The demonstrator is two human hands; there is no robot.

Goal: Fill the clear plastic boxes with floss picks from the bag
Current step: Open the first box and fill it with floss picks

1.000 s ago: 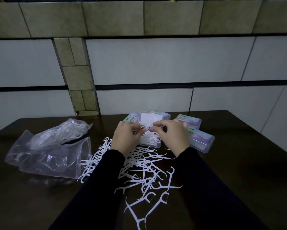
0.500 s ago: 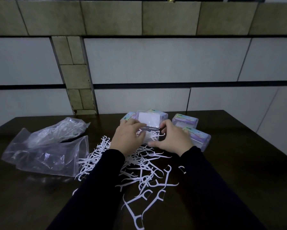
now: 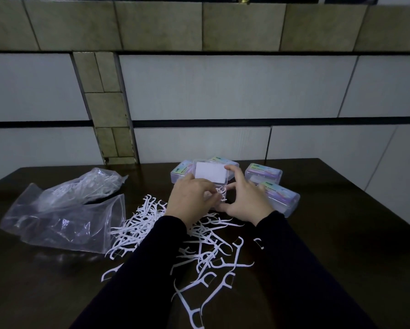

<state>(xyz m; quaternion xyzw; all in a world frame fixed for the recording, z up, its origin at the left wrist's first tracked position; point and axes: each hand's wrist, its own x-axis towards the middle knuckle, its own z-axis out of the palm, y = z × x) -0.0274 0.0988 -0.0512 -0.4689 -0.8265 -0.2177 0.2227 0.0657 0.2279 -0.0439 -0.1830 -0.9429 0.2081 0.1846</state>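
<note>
While its hinged lid (image 3: 210, 175) stands tilted up toward the wall, the open clear box (image 3: 219, 198) sits on the dark bench (image 3: 341, 245) right between the person's two hands, with a few white picks showing inside it. Over its left side lies the left hand (image 3: 189, 200), fingers (image 3: 211, 189) curled down over the box mouth among the picks there; whether they pinch a pick or only press them in, I cannot tell. Against the right side is the right hand (image 3: 246, 203): its index finger reaches up to touch the lid's right corner, and its thumb lies along the box's near edge, so the fingers grasp the box and steady it.

Just behind and to the right of that box are closed clear boxes with pastel labels: two (image 3: 182, 173) close behind the lid, one (image 3: 263, 176) further right, and one (image 3: 282, 200) partly hidden by the right wrist.

Nearer the person, a loose heap of white floss picks (image 3: 206, 252) sprawls across the bench, running under both dark sleeves (image 3: 151, 269). Left of the heap lies the clear plastic bag (image 3: 64, 222), its mouth facing the picks, and behind it a second crumpled bag (image 3: 92, 188) with picks inside. A tiled wall (image 3: 223, 91) rises behind the bench.
</note>
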